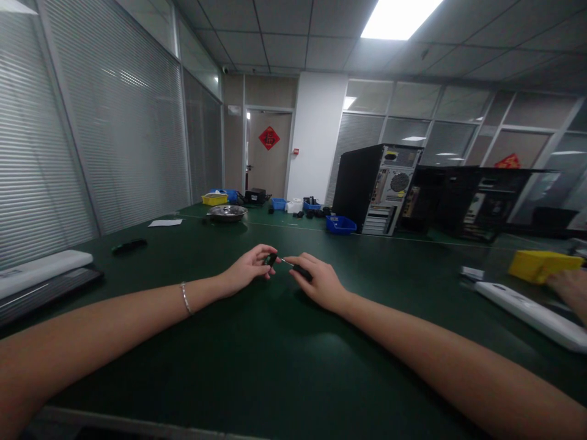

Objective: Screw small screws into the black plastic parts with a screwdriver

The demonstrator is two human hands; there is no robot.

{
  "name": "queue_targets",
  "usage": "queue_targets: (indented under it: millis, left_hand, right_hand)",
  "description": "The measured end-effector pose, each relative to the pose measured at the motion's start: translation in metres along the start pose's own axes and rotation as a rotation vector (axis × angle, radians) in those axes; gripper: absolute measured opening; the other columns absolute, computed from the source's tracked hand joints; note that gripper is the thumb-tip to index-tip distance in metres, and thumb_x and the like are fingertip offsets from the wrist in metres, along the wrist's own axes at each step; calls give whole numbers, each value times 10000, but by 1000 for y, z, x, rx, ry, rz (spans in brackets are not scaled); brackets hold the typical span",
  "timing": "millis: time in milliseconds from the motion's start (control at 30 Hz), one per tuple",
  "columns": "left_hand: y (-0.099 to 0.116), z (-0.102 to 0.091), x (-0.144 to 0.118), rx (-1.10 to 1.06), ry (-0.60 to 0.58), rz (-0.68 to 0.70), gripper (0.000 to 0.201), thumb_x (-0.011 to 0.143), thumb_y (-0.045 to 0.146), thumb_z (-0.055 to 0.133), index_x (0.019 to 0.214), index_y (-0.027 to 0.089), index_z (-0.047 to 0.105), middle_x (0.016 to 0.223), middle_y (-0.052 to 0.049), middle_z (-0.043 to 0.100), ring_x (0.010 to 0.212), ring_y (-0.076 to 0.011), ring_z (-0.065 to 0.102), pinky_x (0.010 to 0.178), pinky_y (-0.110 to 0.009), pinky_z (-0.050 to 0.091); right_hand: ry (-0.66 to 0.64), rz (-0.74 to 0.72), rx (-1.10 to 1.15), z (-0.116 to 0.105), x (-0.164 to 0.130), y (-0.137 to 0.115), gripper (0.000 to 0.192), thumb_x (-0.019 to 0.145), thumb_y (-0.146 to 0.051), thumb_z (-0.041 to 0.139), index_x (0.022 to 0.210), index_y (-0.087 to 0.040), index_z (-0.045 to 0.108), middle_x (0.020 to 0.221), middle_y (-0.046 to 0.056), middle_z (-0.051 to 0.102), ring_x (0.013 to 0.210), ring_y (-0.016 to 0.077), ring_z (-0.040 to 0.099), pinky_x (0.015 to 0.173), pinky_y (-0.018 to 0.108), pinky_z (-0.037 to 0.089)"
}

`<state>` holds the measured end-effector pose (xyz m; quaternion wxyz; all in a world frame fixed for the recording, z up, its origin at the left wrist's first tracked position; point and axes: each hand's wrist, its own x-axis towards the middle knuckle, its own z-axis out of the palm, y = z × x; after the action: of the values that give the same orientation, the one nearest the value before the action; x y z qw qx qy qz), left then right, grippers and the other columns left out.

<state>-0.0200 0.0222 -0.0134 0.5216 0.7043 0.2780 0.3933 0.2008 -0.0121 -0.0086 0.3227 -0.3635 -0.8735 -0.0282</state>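
Over the middle of the dark green table (284, 348), my left hand (250, 267) pinches a small dark piece with green on it (270, 260); its exact kind is too small to make out. My right hand (323, 281) is closed around the black handle of a screwdriver (302, 272). The thin metal shaft points left, and its tip is close to the small dark piece. Whether the tip touches it I cannot tell. My fingers partly cover both things.
Computer cases (360, 189) stand at the back right beside a blue bin (340, 224). A metal bowl (228, 212) sits at the back left. Long white-and-black objects (46, 272) lie left. On the right, another person's hand (571, 287) is at a yellow bin (543, 266).
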Motion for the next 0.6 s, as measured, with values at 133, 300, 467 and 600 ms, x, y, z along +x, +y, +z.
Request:
queue_targets:
  millis: [133,300,467,600]
  left_hand:
    - [2,-1,-2,234,-32,51,312,799,212,545,1103,156,590,1027,-73,578,764,-131,564,730,-294,482]
    - [4,-1,-1,298,3,101,342,797,224,552,1131,162,593,1043,-75,600,797,-152,583,762,-317,488]
    - [6,-2,-2,355,37,123,322,790,200,566,1106,165,617,1075,-81,611,950,-197,574,839,-341,469]
    - [6,-2,-3,468,30,186,283,794,250,581,1057,172,650,1043,-80,605,925,-192,577,824,-324,470]
  right_hand:
    - [-18,-8,2,0,0,0,366,884,-236,482,1248,-274,481,992,32,593,828,149,566,719,254,448]
    - [-29,-5,-9,0,0,0,357,882,-246,486,1237,-280,494,1005,26,590,827,146,571,711,250,444]
    - [-62,-1,-19,0,-1,1,313,881,-254,487,1189,-255,543,1007,34,597,817,148,576,700,245,444]
    - [-80,-4,-23,1,-1,2,300,875,-265,497,1167,-262,563,1013,29,596,828,148,580,709,245,442]
